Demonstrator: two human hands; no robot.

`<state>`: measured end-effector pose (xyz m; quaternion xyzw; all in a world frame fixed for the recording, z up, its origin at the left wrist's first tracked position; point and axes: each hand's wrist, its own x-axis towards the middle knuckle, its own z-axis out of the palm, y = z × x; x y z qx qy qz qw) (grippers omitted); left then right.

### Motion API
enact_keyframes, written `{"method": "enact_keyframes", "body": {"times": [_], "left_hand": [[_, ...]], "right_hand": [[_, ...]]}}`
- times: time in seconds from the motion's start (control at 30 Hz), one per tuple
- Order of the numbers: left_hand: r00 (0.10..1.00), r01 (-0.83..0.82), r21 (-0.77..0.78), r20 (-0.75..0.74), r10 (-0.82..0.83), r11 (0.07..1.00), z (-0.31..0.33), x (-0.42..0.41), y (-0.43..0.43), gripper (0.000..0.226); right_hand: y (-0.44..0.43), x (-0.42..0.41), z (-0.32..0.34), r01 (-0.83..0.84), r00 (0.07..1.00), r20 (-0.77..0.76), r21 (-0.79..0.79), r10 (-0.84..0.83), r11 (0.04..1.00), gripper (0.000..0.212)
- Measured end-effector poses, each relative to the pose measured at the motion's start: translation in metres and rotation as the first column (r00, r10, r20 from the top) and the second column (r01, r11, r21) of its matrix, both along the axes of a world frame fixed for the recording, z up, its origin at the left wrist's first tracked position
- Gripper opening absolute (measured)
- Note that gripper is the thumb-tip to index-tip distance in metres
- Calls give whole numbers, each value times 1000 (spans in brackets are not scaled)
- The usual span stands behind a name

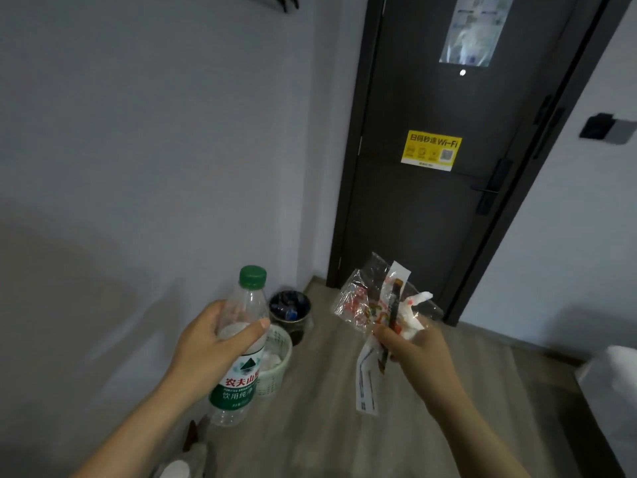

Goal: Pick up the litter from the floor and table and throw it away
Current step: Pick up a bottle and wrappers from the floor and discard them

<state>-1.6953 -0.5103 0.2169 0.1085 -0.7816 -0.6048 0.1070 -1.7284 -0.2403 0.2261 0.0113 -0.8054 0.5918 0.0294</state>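
Closest in, low on the near side of the pale green basket point(274, 381) and against the wall, lie some small dark and pale things point(193, 439), blurred and cut by the frame edge; I cannot tell what they are. Both forearms reach forward over the wooden floor point(327, 429).

The left hand point(206, 343) is wrapped round the upper part of a clear plastic bottle point(239, 381) with a green cap and green label, thumb across its front. The bottle is held upright in the air and covers the basket's near left side.

To the right of the basket, across a strip of open floor, the right hand point(413, 350) is closed round a bunch of wrappers point(362, 301): clear film with red print, crumpled white paper, a dark stick-shaped packet, and a long white strip hanging below the fist.

The basket stands on the floor close to the wall, with white scraps showing inside. Just behind it, touching or nearly so, is a dark bin point(306, 307) with something blue in it, not clear enough to name.

Beyond the basket to the right the floor runs open to a dark door point(413, 219) bearing a yellow Wi-Fi sticker point(431, 150). Far right of the basket, a white object point(617, 374) is cut off by the frame.
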Motion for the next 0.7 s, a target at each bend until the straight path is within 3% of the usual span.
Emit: {"method": "enact_keyframes", "body": {"times": [0.43,0.7], "left_hand": [[986,-103,47,137,96,994,-54,-224,-59,69],[964,-130,-15,232,130,991,-91,-345,-105,38]], "right_hand": [[-65,-241,-59,-61,978,203,23,55,998,14],[-125,-368,-84,-137,948,298,48,117,989,8]]}}
